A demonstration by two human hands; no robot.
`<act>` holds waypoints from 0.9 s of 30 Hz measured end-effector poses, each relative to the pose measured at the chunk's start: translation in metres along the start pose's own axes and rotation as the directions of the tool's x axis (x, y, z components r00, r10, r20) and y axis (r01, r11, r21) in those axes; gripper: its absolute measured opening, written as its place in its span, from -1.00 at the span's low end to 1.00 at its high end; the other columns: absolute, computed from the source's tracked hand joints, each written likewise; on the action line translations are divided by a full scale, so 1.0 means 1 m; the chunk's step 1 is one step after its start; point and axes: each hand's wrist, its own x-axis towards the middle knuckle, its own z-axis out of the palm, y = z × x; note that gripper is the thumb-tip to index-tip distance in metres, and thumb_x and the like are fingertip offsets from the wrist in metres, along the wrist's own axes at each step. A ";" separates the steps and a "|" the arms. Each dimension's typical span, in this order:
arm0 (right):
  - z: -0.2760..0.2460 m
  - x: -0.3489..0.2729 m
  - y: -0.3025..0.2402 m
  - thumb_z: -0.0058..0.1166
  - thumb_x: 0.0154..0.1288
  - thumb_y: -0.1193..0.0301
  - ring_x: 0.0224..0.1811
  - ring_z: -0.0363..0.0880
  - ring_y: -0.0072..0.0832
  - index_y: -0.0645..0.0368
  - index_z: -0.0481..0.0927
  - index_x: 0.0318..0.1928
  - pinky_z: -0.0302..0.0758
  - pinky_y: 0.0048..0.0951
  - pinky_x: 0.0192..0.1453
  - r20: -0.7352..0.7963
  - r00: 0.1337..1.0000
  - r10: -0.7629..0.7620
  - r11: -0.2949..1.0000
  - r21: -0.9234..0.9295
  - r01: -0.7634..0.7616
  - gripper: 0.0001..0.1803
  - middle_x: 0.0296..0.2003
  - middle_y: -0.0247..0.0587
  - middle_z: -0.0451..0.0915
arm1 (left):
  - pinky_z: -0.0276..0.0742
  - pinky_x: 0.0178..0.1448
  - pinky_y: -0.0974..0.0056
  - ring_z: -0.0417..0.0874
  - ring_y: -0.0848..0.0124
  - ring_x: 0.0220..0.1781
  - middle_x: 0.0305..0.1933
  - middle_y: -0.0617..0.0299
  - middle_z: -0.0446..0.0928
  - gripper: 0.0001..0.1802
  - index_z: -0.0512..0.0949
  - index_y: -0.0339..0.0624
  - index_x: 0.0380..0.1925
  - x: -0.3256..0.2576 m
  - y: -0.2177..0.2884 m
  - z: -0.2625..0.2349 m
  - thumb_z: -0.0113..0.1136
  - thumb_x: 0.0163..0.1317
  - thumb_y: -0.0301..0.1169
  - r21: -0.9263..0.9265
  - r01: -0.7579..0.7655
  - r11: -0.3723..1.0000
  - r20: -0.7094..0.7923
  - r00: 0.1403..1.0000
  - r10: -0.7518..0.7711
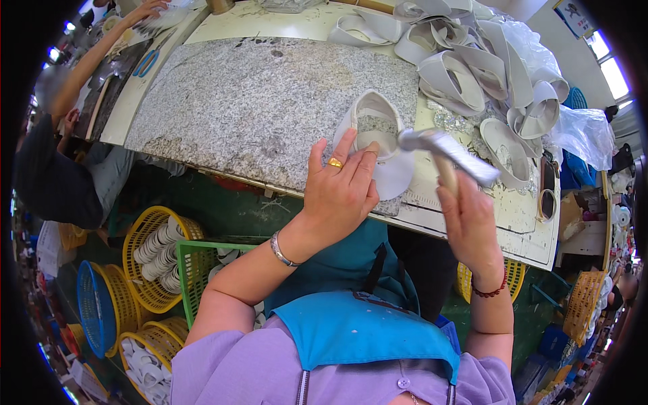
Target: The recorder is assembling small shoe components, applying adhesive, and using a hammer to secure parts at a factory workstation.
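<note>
Left hand (341,192) lying flat on the near end of a white shoe piece (378,138), with fingers (347,154) spread apart and pressing down, not curled round it. Shoe piece resting on the grey stone slab (256,101) of the table (520,223), just past the fingertips and partly under them. Long way of the shoe piece running from the fingers up and away, tipped a little to the left. Open loop at the far end, wide flap at the near end, hanging over the slab edge.

Right hand (469,223) wrapped tight round the handle of a hammer (445,152), fingers closed on it. Hammer head pointing left, sitting just right of the left fingertips and close above the shoe piece. Left hand touching the piece; right hand near it only through the hammer.

Hammer blurred, so hard to tell whether the head touches the white piece or hangs a bit above it. Part of the flap hidden under the left fingers. Handle mostly hidden inside the right fist.

Beyond the hammer, a heap of more white shoe pieces (466,67). Below the hands, yellow baskets (152,260). Far to the left, another person's arm (94,61) reaching over a second table.
</note>
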 end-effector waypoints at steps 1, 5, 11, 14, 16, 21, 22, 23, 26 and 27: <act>-0.006 0.001 -0.008 -0.06 0.27 0.45 -0.54 0.48 0.03 0.33 0.41 -0.14 0.40 -0.16 -0.46 -0.108 0.994 -0.003 0.999 0.051 0.008 -0.79 -0.58 0.08 0.48 | 0.08 0.20 -0.08 0.39 0.14 0.20 -0.19 0.09 0.54 -0.55 0.45 -0.32 -0.09 0.000 0.000 0.001 0.09 -0.07 -0.42 -0.002 -0.003 1.000 0.000 1.000 0.003; 0.010 0.001 -0.004 -0.04 0.26 0.44 -0.48 0.50 0.02 0.30 0.40 -0.30 0.43 -0.20 -0.41 -0.081 0.997 0.016 0.999 0.050 -0.012 -0.85 -0.55 0.10 0.49 | 0.13 0.17 -0.02 0.38 0.13 0.19 -0.21 0.09 0.54 -0.52 0.42 -0.33 -0.06 0.005 -0.004 0.003 0.10 -0.08 -0.43 -0.038 0.001 0.999 -0.017 1.000 -0.002; -0.004 0.003 -0.016 -0.06 0.26 0.47 -0.40 0.46 -0.06 0.34 0.44 -0.12 0.38 -0.24 -0.31 -0.109 0.990 -0.085 0.995 0.038 0.090 -0.77 -0.45 0.05 0.49 | 0.14 0.18 -0.03 0.35 0.08 0.22 -0.17 0.03 0.52 -0.52 0.41 -0.35 -0.09 0.002 -0.001 -0.008 0.13 -0.11 -0.44 -0.061 0.049 0.997 0.003 0.999 -0.049; 0.018 -0.002 -0.004 -0.07 0.25 0.48 -0.41 0.48 -0.12 0.35 0.46 -0.12 0.40 -0.29 -0.29 -0.121 0.974 -0.192 0.980 0.030 0.197 -0.77 -0.42 0.00 0.51 | 0.13 0.18 -0.05 0.35 0.07 0.20 -0.17 0.06 0.50 -0.50 0.42 -0.31 -0.08 -0.001 0.002 -0.004 0.15 -0.13 -0.43 -0.072 0.045 0.996 -0.006 0.999 -0.045; 0.013 -0.012 0.003 -0.07 0.25 0.48 -0.39 0.49 -0.15 0.36 0.46 -0.11 0.41 -0.30 -0.27 0.053 0.995 -0.079 0.997 -0.013 0.080 -0.76 -0.40 -0.02 0.53 | 0.11 0.19 -0.06 0.35 0.07 0.17 -0.18 0.07 0.49 -0.49 0.44 -0.28 -0.08 0.002 -0.003 -0.008 0.16 -0.15 -0.42 -0.070 0.027 0.997 -0.027 0.999 -0.029; -0.005 -0.036 0.006 0.00 0.18 0.49 -0.53 0.45 -0.03 0.35 0.50 -0.23 0.36 -0.24 -0.46 -0.279 0.960 0.009 0.987 0.155 0.036 -0.82 -0.53 0.05 0.47 | 0.09 0.20 -0.02 0.37 0.09 0.04 -0.20 0.11 0.49 -0.49 0.51 -0.11 -0.12 0.033 -0.024 -0.011 0.19 -0.23 -0.39 -0.118 -0.037 0.992 0.027 0.999 0.040; -0.008 -0.044 0.013 0.00 0.18 0.49 -0.53 0.45 -0.03 0.35 0.50 -0.23 0.36 -0.24 -0.46 -0.310 0.948 0.070 0.990 0.137 -0.028 -0.82 -0.53 0.05 0.47 | 0.11 0.17 0.00 0.36 0.10 0.04 -0.18 0.11 0.49 -0.48 0.51 -0.11 -0.12 0.040 -0.037 -0.015 0.19 -0.26 -0.39 -0.121 -0.044 0.992 0.021 0.999 0.047; -0.009 -0.051 0.022 0.01 0.18 0.48 -0.52 0.47 -0.04 0.34 0.50 -0.24 0.37 -0.24 -0.45 -0.292 0.952 0.090 0.992 0.110 -0.060 -0.83 -0.52 0.05 0.48 | 0.14 0.16 0.03 0.36 0.10 0.05 -0.17 0.11 0.50 -0.47 0.52 -0.12 -0.14 0.046 -0.055 -0.019 0.20 -0.29 -0.39 -0.019 -0.034 0.999 0.015 0.999 0.034; -0.017 -0.079 0.048 0.03 0.17 0.46 -0.49 0.50 -0.07 0.31 0.50 -0.26 0.39 -0.24 -0.44 -0.347 0.915 0.206 0.976 0.011 -0.216 -0.83 -0.49 0.05 0.49 | 0.17 0.13 0.01 0.39 0.09 0.02 -0.17 0.04 0.50 -0.45 0.54 -0.14 -0.10 0.071 -0.132 -0.042 0.22 -0.25 -0.35 0.212 0.043 0.976 -0.074 0.997 -0.028; -0.017 -0.088 0.057 0.05 0.16 0.44 -0.48 0.52 -0.08 0.29 0.51 -0.26 0.41 -0.24 -0.43 -0.371 0.900 0.229 0.964 -0.043 -0.263 -0.82 -0.47 0.05 0.50 | 0.20 0.13 0.01 0.41 0.09 0.02 -0.14 0.08 0.51 -0.39 0.48 -0.12 0.00 0.084 -0.154 -0.046 0.23 -0.19 -0.32 0.306 0.090 0.948 -0.069 0.995 -0.072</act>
